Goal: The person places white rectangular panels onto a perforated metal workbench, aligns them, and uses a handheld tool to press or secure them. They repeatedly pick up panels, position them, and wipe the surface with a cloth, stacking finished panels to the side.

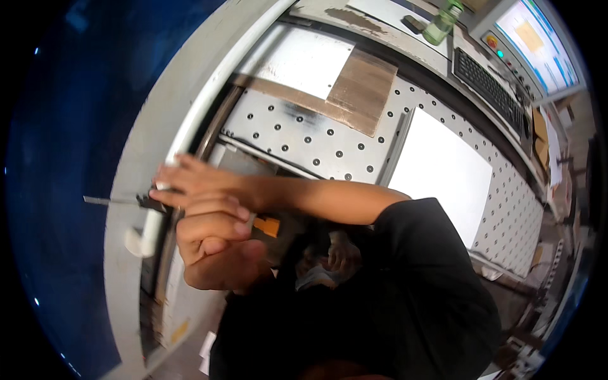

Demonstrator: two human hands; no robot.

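Note:
My right forearm reaches across to the left, and my right hand [201, 179] is at the white rail [190, 130] on the machine's left side. Its fingers are spread and somewhat blurred; whether they touch the rail I cannot tell. Just below it, my left hand [218, 244] is closed, fingers curled toward the palm. What it holds, if anything, is hidden. Beside its fingertips shows a small orange piece [267, 226], which I cannot tell to be held or lying behind. A dark fitting with a thin metal rod [104, 201] sticks out left of my right hand's fingertips.
A thick stack of white sheets [443, 174] lies on the metal table with round studs [310, 139]. Farther back are a white sheet [301, 60] and a brown board [364, 88]. At the far right stand a green bottle [442, 22], a keyboard [487, 88] and a lit screen [538, 44].

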